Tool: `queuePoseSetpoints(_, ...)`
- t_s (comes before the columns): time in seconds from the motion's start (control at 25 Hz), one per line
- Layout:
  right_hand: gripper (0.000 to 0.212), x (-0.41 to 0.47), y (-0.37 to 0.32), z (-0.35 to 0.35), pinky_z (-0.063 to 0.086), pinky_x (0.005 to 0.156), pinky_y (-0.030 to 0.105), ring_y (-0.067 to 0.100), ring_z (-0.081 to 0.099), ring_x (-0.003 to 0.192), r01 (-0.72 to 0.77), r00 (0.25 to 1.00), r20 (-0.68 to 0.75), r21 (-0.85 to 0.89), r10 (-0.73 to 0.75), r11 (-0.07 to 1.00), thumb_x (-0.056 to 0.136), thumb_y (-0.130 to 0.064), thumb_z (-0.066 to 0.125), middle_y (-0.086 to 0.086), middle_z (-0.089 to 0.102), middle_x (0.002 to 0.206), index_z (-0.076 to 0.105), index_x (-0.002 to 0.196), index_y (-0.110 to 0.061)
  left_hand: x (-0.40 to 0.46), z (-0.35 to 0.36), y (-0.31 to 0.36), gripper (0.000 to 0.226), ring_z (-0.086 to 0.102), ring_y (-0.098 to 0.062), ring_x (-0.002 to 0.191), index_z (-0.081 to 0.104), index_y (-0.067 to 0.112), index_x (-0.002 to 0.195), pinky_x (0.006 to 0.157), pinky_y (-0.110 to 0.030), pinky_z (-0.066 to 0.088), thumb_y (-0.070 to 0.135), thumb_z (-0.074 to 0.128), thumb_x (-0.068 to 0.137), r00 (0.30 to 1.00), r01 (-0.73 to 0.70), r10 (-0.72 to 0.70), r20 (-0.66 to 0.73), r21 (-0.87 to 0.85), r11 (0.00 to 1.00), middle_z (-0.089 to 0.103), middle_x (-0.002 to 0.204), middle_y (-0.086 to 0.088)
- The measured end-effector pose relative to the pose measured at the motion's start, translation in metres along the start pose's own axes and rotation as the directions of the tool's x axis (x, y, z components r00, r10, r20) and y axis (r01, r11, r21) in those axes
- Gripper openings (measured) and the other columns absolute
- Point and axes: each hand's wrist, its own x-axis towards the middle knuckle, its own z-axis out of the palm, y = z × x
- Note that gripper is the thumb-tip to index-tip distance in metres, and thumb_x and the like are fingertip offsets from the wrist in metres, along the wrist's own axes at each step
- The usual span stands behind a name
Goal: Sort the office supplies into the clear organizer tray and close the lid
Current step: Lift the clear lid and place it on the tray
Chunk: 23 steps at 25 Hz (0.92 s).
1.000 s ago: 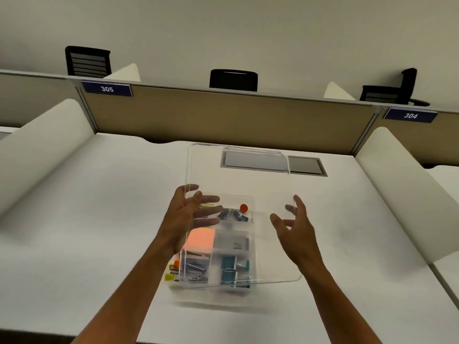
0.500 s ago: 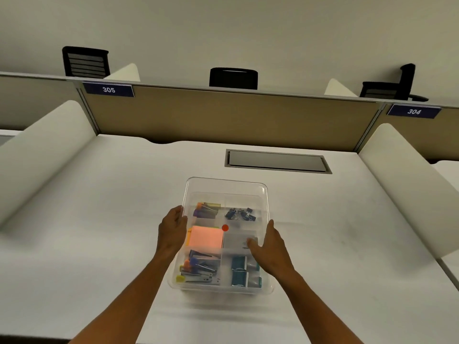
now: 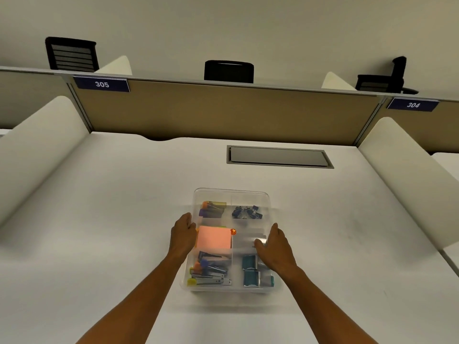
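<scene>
The clear organizer tray [image 3: 248, 194] rests on the white desk with its clear lid lying flat on top. Through the lid I see pink sticky notes [image 3: 214, 236], blue binder clips [image 3: 247, 212], staplers [image 3: 210, 271], teal staple boxes [image 3: 250, 269] and coloured items [image 3: 213, 208] in separate compartments. My left hand [image 3: 182, 234] presses against the tray's left side at the lid edge. My right hand [image 3: 274, 247] lies on the lid's right part, fingers flat on it.
A grey cable hatch [image 3: 279, 157] is set into the desk behind the tray. White curved dividers [image 3: 32, 155] flank both sides, and a tan partition [image 3: 223, 112] with labels 305 and 304 closes the back. Black chairs stand beyond.
One second ago both hands held the lid tilted up above the tray. It came down flat onto the tray, and my hands now rest on its left and right sides.
</scene>
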Motion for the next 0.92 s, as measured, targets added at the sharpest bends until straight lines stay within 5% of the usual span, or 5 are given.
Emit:
queuePoseSetpoints(0.16,0.080,0.007,-0.001,0.005,0.034,0.114,0.042,0.031,0.031,0.144,-0.015,0.999,-0.041,0.001,0.015,1.000,0.095,-0.046,0.053,0.009,0.023,0.160,0.011,0.154,-0.012,0.002,0.003,-0.005,0.027,0.058,-0.029,0.112,0.051,0.011,0.124,0.099,-0.045,0.046,0.022,0.044,0.100,1.000,-0.019,0.019,0.017,0.017,1.000,0.058,0.128,-0.010)
queuePoseSetpoints(0.44,0.076,0.016,0.006,0.010,0.047,0.105,0.046,0.029,0.046,0.134,0.053,0.980,-0.186,-0.064,-0.064,0.997,0.088,-0.054,0.056,0.005,0.039,0.151,0.025,0.147,-0.019,0.013,0.001,-0.001,0.056,0.039,-0.031,0.136,0.029,0.016,0.147,0.108,-0.046,0.036,0.019,0.053,0.097,0.993,-0.113,0.110,0.043,0.076,0.991,0.036,0.151,-0.006)
queuePoseSetpoints(0.6,0.078,0.037,-0.003,0.002,0.037,0.114,0.046,0.027,0.031,0.145,0.185,0.963,-0.164,-0.169,-0.213,0.968,0.092,-0.055,0.049,0.004,0.024,0.160,0.016,0.153,-0.019,0.029,0.007,0.008,0.066,0.012,-0.025,0.148,0.014,0.016,0.152,0.117,-0.040,0.018,0.029,0.049,0.098,0.943,-0.330,0.305,0.131,0.291,0.898,0.011,0.161,-0.003)
queuePoseSetpoints(0.92,0.085,0.090,-0.016,-0.010,0.022,0.118,0.047,0.031,0.012,0.150,0.207,0.977,0.015,-0.288,-0.212,0.935,0.091,-0.067,0.030,0.000,-0.004,0.165,0.000,0.156,-0.019,0.071,0.028,0.019,0.091,-0.008,-0.026,0.149,0.004,0.016,0.153,0.119,-0.042,0.004,0.072,0.020,0.084,0.916,-0.400,0.315,0.250,0.635,0.661,-0.007,0.162,-0.006)
